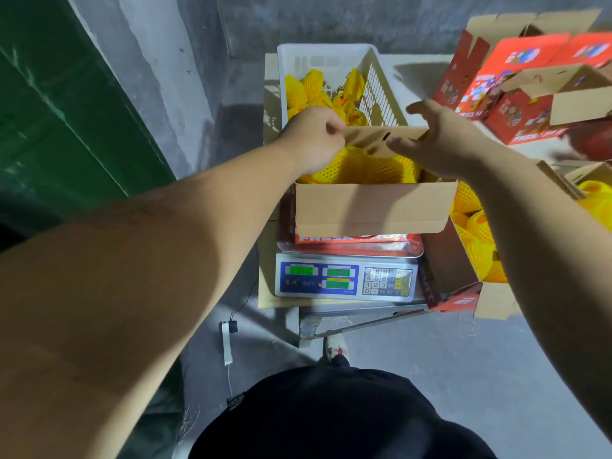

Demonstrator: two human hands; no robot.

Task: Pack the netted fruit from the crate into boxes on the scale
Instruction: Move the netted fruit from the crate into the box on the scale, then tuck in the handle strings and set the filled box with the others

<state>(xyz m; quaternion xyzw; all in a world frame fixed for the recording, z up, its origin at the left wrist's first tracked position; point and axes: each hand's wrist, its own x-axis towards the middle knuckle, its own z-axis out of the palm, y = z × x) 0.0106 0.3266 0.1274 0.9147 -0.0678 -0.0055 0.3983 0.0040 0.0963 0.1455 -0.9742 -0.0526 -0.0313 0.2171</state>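
A cardboard box (374, 207) stands on the scale (344, 279), filled with fruit in yellow nets (361, 168). My left hand (314, 137) pinches the left end of the box's far flap (374, 135). My right hand (443, 140) touches the right end of that flap with loosely spread fingers. Behind the box, a white plastic crate (331, 58) holds more netted fruit (308, 87). The scale's green displays are lit.
A second open box (463, 260) with netted fruit sits right of the scale. Several empty red printed boxes (516, 91) are piled at the back right. Another box of fruit (592, 193) shows at the right edge. A power strip (228, 339) lies on the floor.
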